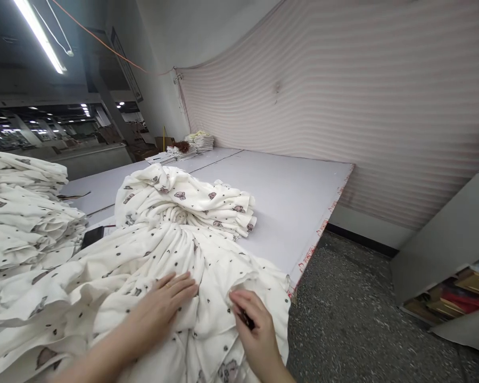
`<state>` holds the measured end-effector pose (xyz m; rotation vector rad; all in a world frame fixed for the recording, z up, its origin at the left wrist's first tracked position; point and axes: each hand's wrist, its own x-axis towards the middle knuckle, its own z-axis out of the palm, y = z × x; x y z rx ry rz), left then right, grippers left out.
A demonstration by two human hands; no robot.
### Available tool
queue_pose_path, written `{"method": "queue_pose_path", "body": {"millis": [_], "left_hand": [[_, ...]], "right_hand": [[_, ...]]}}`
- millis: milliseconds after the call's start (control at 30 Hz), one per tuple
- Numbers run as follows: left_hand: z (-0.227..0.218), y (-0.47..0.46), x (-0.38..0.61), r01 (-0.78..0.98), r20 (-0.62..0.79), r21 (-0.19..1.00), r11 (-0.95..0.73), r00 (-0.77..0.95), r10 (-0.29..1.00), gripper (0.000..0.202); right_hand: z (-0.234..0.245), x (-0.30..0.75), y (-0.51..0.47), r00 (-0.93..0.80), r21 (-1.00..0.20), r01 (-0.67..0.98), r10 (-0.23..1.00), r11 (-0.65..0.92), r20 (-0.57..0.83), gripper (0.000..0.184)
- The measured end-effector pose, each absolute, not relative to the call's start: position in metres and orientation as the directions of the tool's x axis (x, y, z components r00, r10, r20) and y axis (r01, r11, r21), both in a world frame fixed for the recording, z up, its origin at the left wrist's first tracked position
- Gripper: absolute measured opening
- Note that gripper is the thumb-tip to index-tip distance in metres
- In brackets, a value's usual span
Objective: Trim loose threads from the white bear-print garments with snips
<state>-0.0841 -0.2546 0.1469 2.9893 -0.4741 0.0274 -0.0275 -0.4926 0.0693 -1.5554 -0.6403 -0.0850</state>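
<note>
White fabric [223, 255] with small dark spots and pinkish animal prints lies heaped in folds across the near end of the table. My left hand [165, 303] rests on it, fingers stretched out and pressed lightly on the folds. To its right, my right hand [253, 324] pinches a raised edge of the same fabric between thumb and fingers. Just beyond the hands, a gathered bundle [183, 199] of the printed cloth is bunched up on the tabletop.
More of the printed cloth is stacked in a pile [19, 218] at the left. A dark flat object [92, 237] lies between pile and bundle. The pale table [287, 197] ends at a red-marked edge on the right. Folded cloths [199, 141] sit at the back; a grey cabinet [447, 239] stands right.
</note>
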Motion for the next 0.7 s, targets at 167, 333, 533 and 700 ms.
{"method": "queue_pose_path", "body": {"millis": [167,333,533,700], "left_hand": [[0.148,-0.324,-0.041,-0.133,0.062,0.558,-0.819,0.991,-0.119,0.037],[0.137,-0.326,-0.033,-0.147,0.148,0.57,-0.808,0.986,-0.074,0.017],[0.148,-0.306,-0.063,-0.171,0.14,0.78,-0.602,0.985,-0.099,0.014],[0.135,-0.32,-0.071,-0.307,0.171,0.432,-0.848,0.951,-0.257,0.022]], "right_hand": [[0.062,-0.042,-0.488,0.834,-0.89,0.398,0.317,0.222,0.452,0.027],[0.053,-0.03,-0.511,0.902,-0.907,0.421,0.122,-0.031,0.414,0.018],[0.05,0.0,-0.528,0.942,-0.87,0.33,0.069,-0.368,0.328,0.02],[0.058,-0.004,-0.526,0.921,-0.78,0.382,0.136,-0.496,0.365,0.024]]}}
